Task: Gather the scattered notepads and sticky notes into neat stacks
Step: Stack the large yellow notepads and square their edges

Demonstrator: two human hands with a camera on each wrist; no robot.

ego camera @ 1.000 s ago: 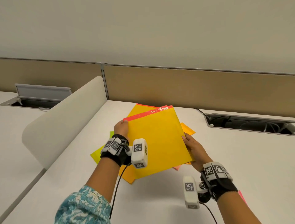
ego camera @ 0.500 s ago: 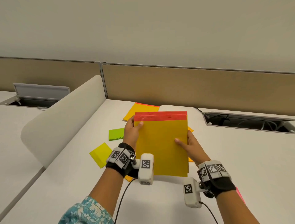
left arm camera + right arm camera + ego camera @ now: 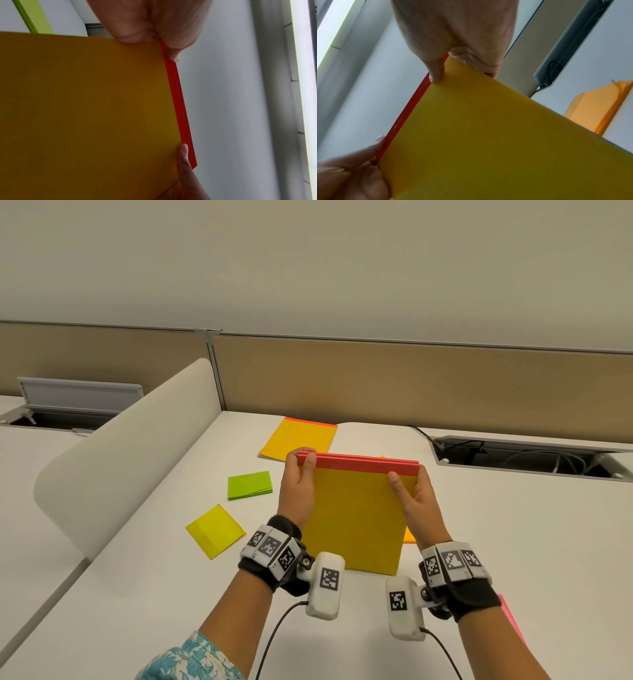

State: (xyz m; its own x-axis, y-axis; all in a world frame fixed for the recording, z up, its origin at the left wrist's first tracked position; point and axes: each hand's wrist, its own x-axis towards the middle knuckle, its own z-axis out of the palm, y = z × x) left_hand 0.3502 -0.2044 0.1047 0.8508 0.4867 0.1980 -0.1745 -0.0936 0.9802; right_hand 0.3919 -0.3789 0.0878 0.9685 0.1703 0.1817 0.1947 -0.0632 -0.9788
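Observation:
Two yellow notepads with red top bindings [image 3: 356, 515] stand upright together on their bottom edge on the white desk [image 3: 513, 542]. My left hand [image 3: 298, 484] grips their top left corner, thumb on the front cover. My right hand [image 3: 416, 501] grips the top right corner the same way. The wrist views show the yellow cover [image 3: 85, 108] [image 3: 488, 135] filling the frame with the red binding pinched between thumb and fingers. A third yellow notepad [image 3: 298, 440] lies flat behind. A green sticky pad [image 3: 249, 484] and a yellow sticky pad [image 3: 215, 530] lie to the left.
An orange pad [image 3: 410, 537] [image 3: 599, 105] lies partly hidden behind the held notepads. A pink pad's edge [image 3: 510, 621] shows at the right by my wrist. A curved white divider [image 3: 130, 457] borders the desk on the left. An open cable tray [image 3: 531, 460] sits at the back right.
The two held notepads have swung from a tilt to upright and squared together, bottom edges on the desk. Both hands slid up to the red bindings' corners.

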